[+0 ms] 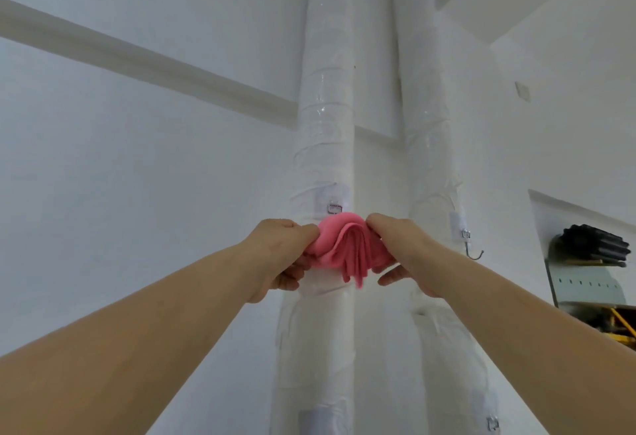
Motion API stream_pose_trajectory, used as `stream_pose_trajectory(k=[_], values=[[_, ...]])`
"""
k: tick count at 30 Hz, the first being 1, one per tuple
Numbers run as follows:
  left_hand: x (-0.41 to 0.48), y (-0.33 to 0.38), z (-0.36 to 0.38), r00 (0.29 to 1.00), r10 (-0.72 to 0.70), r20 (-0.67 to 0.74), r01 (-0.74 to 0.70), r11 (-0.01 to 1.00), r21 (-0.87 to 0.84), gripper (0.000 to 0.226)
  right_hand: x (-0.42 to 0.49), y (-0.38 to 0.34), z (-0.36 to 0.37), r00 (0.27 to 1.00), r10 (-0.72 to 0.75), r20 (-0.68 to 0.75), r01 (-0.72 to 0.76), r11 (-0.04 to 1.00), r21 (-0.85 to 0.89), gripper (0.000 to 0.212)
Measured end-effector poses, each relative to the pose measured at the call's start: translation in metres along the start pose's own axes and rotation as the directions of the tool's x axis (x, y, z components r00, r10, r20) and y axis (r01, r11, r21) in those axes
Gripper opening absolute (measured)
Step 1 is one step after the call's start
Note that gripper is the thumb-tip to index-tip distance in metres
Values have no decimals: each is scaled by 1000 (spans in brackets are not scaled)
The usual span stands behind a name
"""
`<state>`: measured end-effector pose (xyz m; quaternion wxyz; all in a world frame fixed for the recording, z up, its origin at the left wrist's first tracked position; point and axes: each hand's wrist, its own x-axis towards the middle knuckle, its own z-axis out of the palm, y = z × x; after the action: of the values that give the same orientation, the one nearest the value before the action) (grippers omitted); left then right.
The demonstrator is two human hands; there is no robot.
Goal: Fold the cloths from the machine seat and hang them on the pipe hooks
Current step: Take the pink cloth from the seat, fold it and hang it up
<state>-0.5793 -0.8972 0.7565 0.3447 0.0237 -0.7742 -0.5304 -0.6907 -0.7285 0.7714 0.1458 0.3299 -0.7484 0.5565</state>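
A folded pink cloth is held up against the left white wrapped pipe, just below that pipe's adhesive hook plate. My left hand grips the cloth's left side and my right hand grips its right side. The cloth's layered edges hang down between my hands. The hook's lower part is hidden behind the cloth. On the right pipe a bare metal hook hangs from its own plate.
More hook plates sit lower on both pipes. White walls surround the pipes. At the far right a shelf holds a bundle of black tubes and some yellow gear.
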Motion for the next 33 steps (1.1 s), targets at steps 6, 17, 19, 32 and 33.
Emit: stream_pose_trajectory(k=[6,17,19,32,33], values=[[-4,3,-1,802,573,-169,-454,768,453,16,3,-2,-1,990,-123,-67,124,992,17,25],[-22,-8,14,668,697,259,-648,375,663,17,-23,-6,-4,879,-476,20,473,866,-163,16],[-16,-9,14,664,713,225,-626,365,689,21,-28,3,-7,847,-518,122,532,816,-226,24],[17,2,6,649,760,24,-627,517,582,21,11,-3,-2,823,-562,-79,523,805,-281,29],[16,-4,6,647,763,18,-630,521,576,21,10,1,-1,837,-543,-61,511,817,-267,28]])
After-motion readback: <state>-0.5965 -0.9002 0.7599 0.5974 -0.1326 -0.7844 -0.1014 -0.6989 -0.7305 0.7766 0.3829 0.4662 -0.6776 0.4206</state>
